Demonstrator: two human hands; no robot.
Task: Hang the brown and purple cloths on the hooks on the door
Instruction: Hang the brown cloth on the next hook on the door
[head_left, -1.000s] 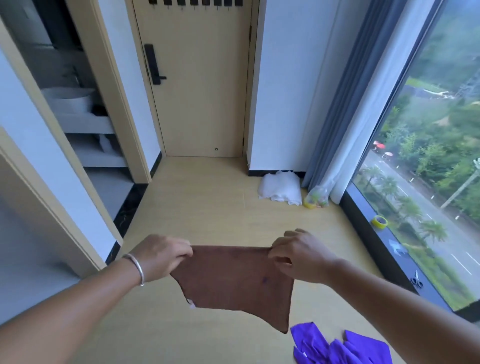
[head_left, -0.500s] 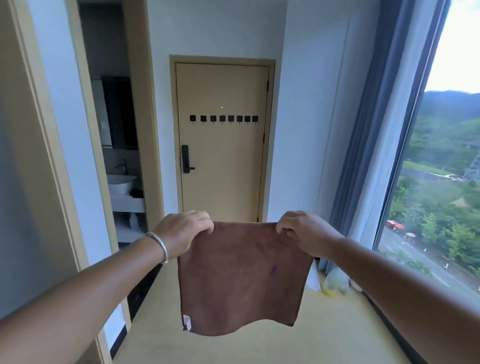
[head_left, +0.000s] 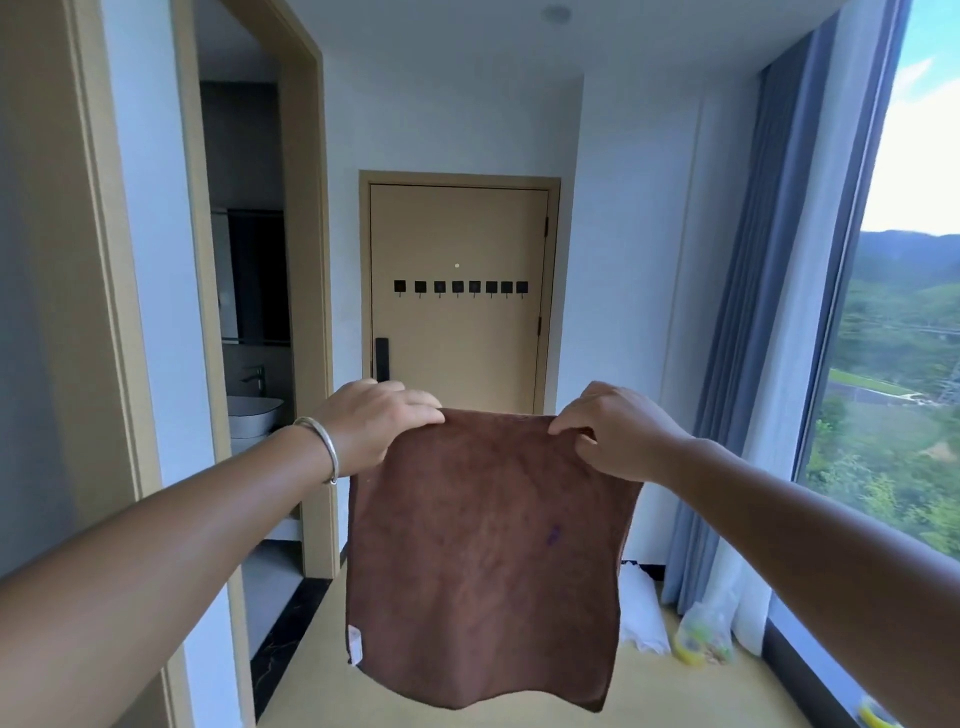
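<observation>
While both arms are reaching forward at chest height, the brown cloth (head_left: 485, 561) is hanging flat between the hands, well short of the door (head_left: 460, 332) at the far end of the hallway. The left hand (head_left: 371, 423) is pinching the cloth's top left corner, fingers curled over the hem; a silver bangle (head_left: 324, 449) is sitting on that wrist. The right hand (head_left: 618, 431) is pinching the top right corner the same way. The cloth's lower edge is drooping freely, with a small white tag (head_left: 355, 642) showing at its bottom left corner. A row of black hooks (head_left: 460, 287) is running across the door, all bare. A white bundle (head_left: 641, 613) is lying on the floor by the curtain (head_left: 763, 364). Purple cloth: not visible.
</observation>
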